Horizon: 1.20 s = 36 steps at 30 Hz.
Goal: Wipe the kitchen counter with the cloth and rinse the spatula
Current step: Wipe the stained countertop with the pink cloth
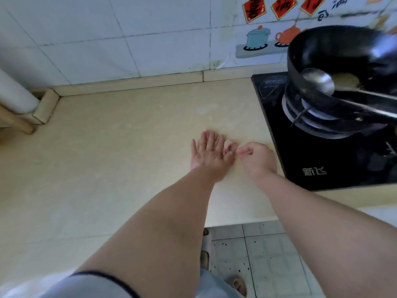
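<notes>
Both hands meet on counter beside stove marked "新飞".

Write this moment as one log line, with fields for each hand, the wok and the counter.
left hand: open, flat on counter | right hand: closed, pinching small pink item, unclear | wok: on stove, ladle inside | cloth: not visible

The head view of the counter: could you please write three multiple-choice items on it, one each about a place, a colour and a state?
1. Where is the wok?
A. on the burner
B. on the floor
C. on the counter's left end

2. What colour is the stove top?
A. white
B. black
C. red

3. How is the left hand posed?
A. fisted
B. fingers spread flat
C. holding a cloth

Answers: 1 A, it sits over the burner ring; 2 B, its glossy surface is black; 3 B, its fingers lie extended over the counter.
</notes>
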Motion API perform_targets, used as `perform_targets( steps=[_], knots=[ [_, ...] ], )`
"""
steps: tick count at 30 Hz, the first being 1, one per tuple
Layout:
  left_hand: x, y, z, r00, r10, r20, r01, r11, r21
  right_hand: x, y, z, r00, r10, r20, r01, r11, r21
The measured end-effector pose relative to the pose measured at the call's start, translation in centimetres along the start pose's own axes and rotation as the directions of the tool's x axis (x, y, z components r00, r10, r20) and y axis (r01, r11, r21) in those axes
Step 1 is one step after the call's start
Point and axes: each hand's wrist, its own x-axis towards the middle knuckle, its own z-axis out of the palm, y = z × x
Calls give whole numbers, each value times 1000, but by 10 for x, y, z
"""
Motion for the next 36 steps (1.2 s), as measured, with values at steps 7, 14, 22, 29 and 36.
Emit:
perform_targets(
  steps=[7, 14, 22, 29, 36],
  knots=[
    [16, 37, 5, 961, 273, 51, -278, 953, 123, 13, 13, -20, 997, 28, -71, -31, 999, -36],
    [59, -18, -20, 976, 216, -6, -213, 966, 146, 42, -37, 27, 999, -49, -19, 51, 996, 67],
    [127, -135, -65, 985, 5, -170, 14, 994, 110, 95, -114, 73, 991, -130, -21, 130, 991, 7],
    [162, -174, -80, 955, 37, -295, -32, 999, 23, 114, -165, 124, 990, -138, 31, 137, 990, 22],
    [154, -308, -94, 918, -214, -333, 196, 977, -86, 117, -208, 168, 969, -217, 120, 216, 976, 23]
  ],
)
